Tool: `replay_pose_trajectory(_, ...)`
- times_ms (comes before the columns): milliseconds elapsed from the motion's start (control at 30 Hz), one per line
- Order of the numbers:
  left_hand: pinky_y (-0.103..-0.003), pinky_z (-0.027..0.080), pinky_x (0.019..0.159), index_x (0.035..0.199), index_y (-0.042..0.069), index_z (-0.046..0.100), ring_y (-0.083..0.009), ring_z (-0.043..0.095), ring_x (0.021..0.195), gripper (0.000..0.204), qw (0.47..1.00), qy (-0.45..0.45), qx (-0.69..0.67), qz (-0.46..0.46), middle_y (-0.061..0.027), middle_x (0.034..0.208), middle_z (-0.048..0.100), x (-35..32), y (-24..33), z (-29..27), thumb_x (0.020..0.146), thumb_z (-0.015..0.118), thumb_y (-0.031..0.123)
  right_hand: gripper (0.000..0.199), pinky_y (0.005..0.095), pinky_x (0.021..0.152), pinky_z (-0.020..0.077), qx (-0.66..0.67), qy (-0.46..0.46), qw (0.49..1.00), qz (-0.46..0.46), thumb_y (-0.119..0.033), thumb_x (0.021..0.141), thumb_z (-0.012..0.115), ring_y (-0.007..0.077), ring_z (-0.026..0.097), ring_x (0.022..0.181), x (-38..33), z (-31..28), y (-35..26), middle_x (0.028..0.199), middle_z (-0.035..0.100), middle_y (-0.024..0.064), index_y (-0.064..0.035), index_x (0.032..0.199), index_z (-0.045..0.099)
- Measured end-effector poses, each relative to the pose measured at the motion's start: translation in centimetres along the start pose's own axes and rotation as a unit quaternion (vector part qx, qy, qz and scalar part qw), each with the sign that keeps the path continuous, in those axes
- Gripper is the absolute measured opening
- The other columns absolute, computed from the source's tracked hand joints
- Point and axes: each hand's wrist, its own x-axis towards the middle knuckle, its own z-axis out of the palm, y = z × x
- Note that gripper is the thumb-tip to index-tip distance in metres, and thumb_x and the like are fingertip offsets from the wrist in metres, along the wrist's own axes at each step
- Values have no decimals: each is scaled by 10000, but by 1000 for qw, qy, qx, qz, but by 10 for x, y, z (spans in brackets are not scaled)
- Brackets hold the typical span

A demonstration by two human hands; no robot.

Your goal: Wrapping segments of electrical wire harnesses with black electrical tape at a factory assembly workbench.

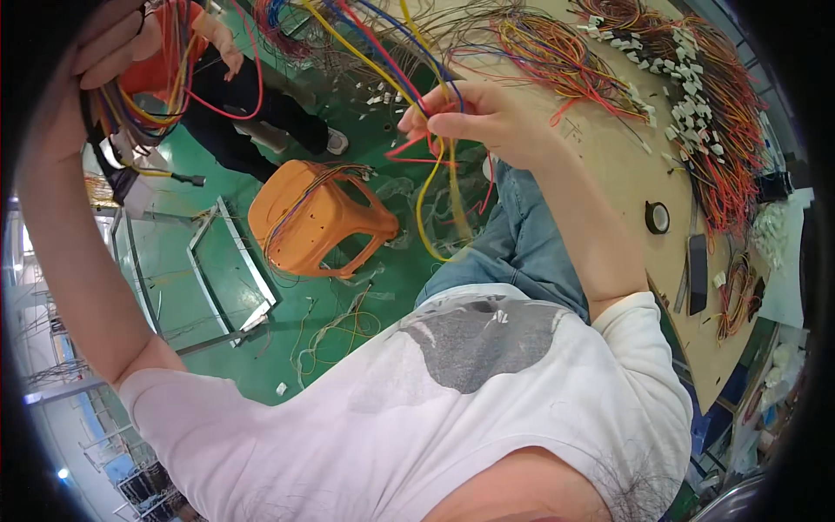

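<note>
Lit brightly and fairly evenly. Glaring at small white light spot low on left rim. Gleaming off silvery metal frame. Shaded softly along side of orange plastic stool. Smeared, likely by motion, on loose yellow wire strand below bare right hand. Reasonably crisp across pale tan tabletop. Bent strongly toward circular rim, fading into black corners and dimming near bare left hand.

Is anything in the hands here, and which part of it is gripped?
The right hand pinches red, yellow and blue wires partway along, loose lengths hanging below. The left hand holds a multicoloured wire bundle; exact grip point unclear.
</note>
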Motion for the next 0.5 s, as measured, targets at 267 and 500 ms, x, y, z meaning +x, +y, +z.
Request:
replay_pose_trajectory(267,-217,211,412,831,48,446,-63,198,427,241,884,373,223,172,44,537,253,-10,-13,34,918,365,258,245,232,623,484,36,59,997,-33,-153,860,515,127,604,723,-5,4,-10,876,624,91,11,1042,526)
replay_pose_trajectory(500,-217,214,413,831,51,446,-61,200,425,240,911,317,200,171,43,537,253,-19,-7,24,916,370,262,248,216,649,492,35,134,987,-82,-98,847,524,110,607,759,-5,4,-9,857,624,86,18,1066,521)
